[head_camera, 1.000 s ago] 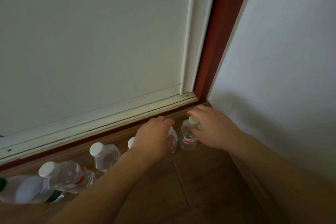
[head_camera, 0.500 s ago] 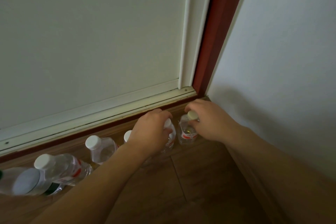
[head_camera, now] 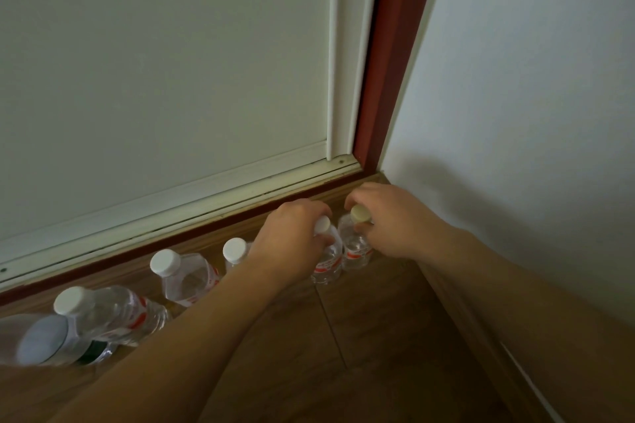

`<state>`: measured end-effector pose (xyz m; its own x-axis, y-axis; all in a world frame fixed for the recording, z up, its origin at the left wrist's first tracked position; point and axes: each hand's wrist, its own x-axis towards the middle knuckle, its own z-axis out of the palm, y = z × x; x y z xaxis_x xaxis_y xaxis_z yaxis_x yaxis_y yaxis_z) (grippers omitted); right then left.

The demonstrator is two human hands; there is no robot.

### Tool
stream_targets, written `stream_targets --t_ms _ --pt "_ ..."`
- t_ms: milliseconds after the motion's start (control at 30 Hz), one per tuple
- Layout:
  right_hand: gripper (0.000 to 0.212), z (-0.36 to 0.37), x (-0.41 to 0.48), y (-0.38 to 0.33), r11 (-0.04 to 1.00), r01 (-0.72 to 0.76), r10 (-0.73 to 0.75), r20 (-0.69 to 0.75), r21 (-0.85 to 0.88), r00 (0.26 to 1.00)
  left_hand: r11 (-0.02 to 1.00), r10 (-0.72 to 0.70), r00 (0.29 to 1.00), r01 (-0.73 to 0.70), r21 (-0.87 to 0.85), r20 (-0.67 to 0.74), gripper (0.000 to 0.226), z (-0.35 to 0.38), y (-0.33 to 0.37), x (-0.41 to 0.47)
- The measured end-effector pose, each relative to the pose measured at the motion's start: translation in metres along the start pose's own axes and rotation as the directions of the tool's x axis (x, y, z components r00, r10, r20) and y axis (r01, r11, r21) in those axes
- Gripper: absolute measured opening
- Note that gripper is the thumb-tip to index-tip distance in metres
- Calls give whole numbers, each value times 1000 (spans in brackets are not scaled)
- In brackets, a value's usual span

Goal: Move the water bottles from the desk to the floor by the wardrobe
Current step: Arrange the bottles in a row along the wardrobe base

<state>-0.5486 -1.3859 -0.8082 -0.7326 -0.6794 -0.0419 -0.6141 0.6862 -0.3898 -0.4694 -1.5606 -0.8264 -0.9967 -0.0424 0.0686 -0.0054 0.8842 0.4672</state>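
Right now the left hand (head_camera: 292,242) is curling round the neck of a white-capped bottle (head_camera: 328,264), and the right hand (head_camera: 391,227) is gripping the cream-capped corner bottle (head_camera: 355,247) by its top. Both bottles are standing on the floor (head_camera: 378,336) by the wardrobe (head_camera: 171,79), with 3 similar bottles (head_camera: 187,280) to their left.

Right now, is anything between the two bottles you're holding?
No, nothing. The head view shows the left hand gripping one bottle and the right hand the corner bottle, close side by side.
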Motion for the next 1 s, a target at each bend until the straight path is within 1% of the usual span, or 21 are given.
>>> stream_targets --t_ms 200,600,1000 --pt "32 -3 -1 1 1000 6 -6 -6 -1 1000 1000 7 1000 -7 12 -5 26 1 6 2" --pt "37 -3 2 1 1000 3 -2 8 -3 1000 1000 -18 999 19 18 -35 27 4 5 5" --pt "35 -4 6 0 1000 9 -8 30 -13 1000 1000 13 1000 -13 7 -27 26 3 4 5"
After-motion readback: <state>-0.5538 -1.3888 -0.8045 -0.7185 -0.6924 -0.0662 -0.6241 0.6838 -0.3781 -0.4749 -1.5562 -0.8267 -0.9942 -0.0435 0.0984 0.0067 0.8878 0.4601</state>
